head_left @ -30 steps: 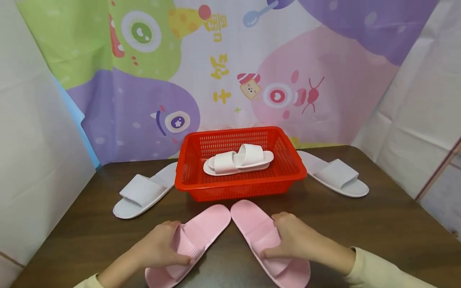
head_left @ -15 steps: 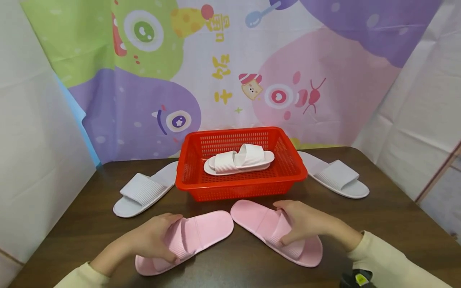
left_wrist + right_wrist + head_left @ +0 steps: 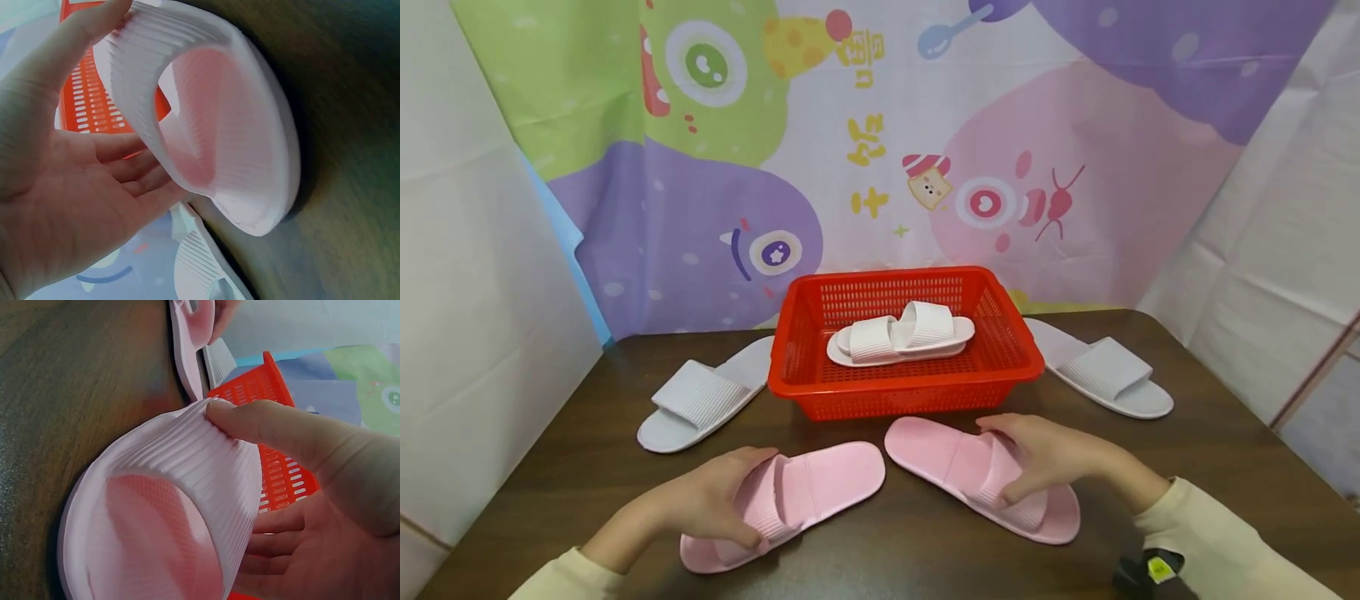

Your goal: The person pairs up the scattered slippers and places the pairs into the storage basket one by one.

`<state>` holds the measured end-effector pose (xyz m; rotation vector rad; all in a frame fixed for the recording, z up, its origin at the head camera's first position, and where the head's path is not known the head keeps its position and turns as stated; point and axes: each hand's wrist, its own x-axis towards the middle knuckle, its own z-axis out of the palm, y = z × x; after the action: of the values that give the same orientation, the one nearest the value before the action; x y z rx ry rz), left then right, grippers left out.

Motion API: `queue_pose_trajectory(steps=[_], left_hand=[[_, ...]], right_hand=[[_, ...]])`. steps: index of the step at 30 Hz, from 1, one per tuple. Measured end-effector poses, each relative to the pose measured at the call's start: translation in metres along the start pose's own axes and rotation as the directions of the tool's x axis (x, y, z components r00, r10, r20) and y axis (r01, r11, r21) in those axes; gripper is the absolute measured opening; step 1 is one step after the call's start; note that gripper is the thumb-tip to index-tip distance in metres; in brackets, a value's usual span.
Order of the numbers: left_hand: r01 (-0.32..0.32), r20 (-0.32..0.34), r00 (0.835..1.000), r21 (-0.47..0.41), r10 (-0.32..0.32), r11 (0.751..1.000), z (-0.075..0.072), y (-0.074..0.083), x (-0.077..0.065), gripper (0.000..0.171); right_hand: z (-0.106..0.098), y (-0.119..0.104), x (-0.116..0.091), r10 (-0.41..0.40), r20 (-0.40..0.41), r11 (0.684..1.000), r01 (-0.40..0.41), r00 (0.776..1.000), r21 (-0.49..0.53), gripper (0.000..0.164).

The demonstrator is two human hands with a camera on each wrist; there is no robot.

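Observation:
Two pink slippers lie on the table, toes pointing outward and heels almost meeting in the middle. My left hand (image 3: 703, 496) grips the left pink slipper (image 3: 838, 479) across its ribbed strap (image 3: 169, 37), thumb on one side and fingers on the other. Over on the right, my right hand (image 3: 1048, 458) holds the other pink slipper (image 3: 925, 450) the same way, its thumb pressed on the strap in the right wrist view. Behind them stands a red basket (image 3: 910, 387) with a pair of white slippers (image 3: 898, 337) inside, one partly over the other.
A white slipper (image 3: 700, 400) lies left of the basket, and another white slipper (image 3: 1105, 375) lies to its right. A printed cloth (image 3: 865, 242) hangs behind the dark wooden table (image 3: 865, 558). A small black object (image 3: 1142, 571) sits by the right sleeve.
Both hands have turned the pink slippers so their toe ends swing outward and away from me, leaving them lying more crosswise. The basket and white slippers have stayed in place.

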<state>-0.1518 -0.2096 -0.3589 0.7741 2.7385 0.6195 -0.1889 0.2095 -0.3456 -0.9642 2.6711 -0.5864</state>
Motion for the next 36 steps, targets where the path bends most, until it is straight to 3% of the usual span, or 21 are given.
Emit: queue_pose_trajectory(steps=[9, 15, 23, 27, 33, 36], left_hand=[[-0.003, -0.024, 1.0, -0.004, 0.002, 1.0, 0.005, -0.004, -0.005, 0.103], [-0.029, -0.073, 0.997, 0.033, 0.032, 0.999, 0.009, -0.008, -0.007, 0.102], [-0.018, -0.132, 0.991, 0.079, 0.028, 0.997, 0.015, -0.007, -0.01, 0.102], [0.003, -0.144, 0.99, 0.08, 0.009, 0.997, 0.016, -0.002, -0.01, 0.102], [0.078, -0.112, 0.991, 0.038, -0.074, 0.996, 0.018, 0.004, -0.011, 0.103], [0.074, -0.12, 0.99, 0.055, -0.067, 0.996, 0.017, 0.004, -0.011, 0.101]], right_hand=[[0.007, 0.0, -0.007, 0.031, -0.054, 1.0, -0.031, 0.998, -0.005, 0.087], [0.015, 0.0, -0.012, 0.063, -0.124, 0.997, -0.068, 0.99, -0.038, 0.09], [0.027, -0.004, -0.016, 0.074, -0.206, 0.995, -0.087, 0.976, -0.053, 0.096], [0.031, -0.008, -0.016, 0.099, -0.229, 0.991, -0.116, 0.968, -0.06, 0.094], [0.034, -0.013, -0.015, 0.116, -0.258, 0.986, -0.142, 0.959, -0.084, 0.091], [0.035, -0.013, -0.014, 0.134, -0.255, 0.984, -0.16, 0.957, -0.082, 0.089]])
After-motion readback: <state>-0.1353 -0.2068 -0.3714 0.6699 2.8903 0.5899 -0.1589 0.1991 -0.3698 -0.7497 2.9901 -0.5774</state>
